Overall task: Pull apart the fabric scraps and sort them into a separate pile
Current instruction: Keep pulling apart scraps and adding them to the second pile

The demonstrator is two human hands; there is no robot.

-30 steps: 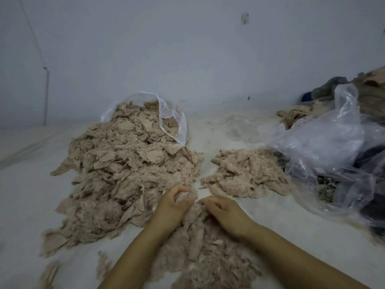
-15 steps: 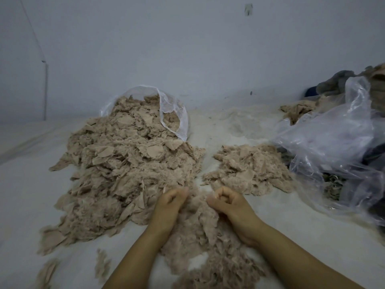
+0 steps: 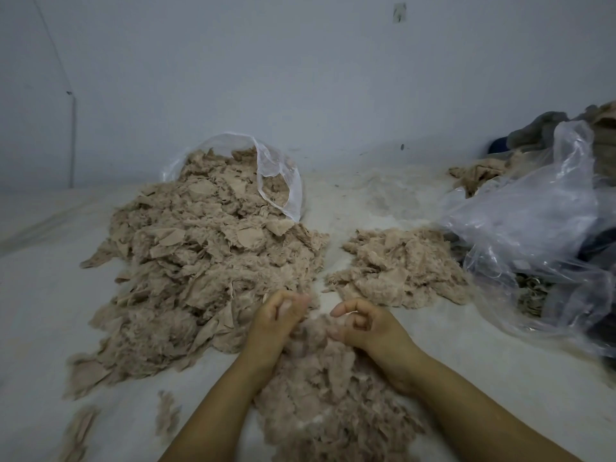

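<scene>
— Where are your hands?
— Your left hand point(image 3: 278, 316) and right hand point(image 3: 365, 323) each curl their grip on fabric scraps point(image 3: 320, 378) just in front of you.
— And the piles?
— The big pile point(image 3: 200, 261) lies left; the small pile point(image 3: 400, 265) sits right, near the plastic bag point(image 3: 533, 221).

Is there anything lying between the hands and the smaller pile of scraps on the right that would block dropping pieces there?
Nothing visible. Bare surface separates the right hand from the smaller pile; the crumpled plastic bag lies beyond it, further right.

scraps point(image 3: 206, 261) – beige, bag point(image 3: 533, 221) – clear
</scene>
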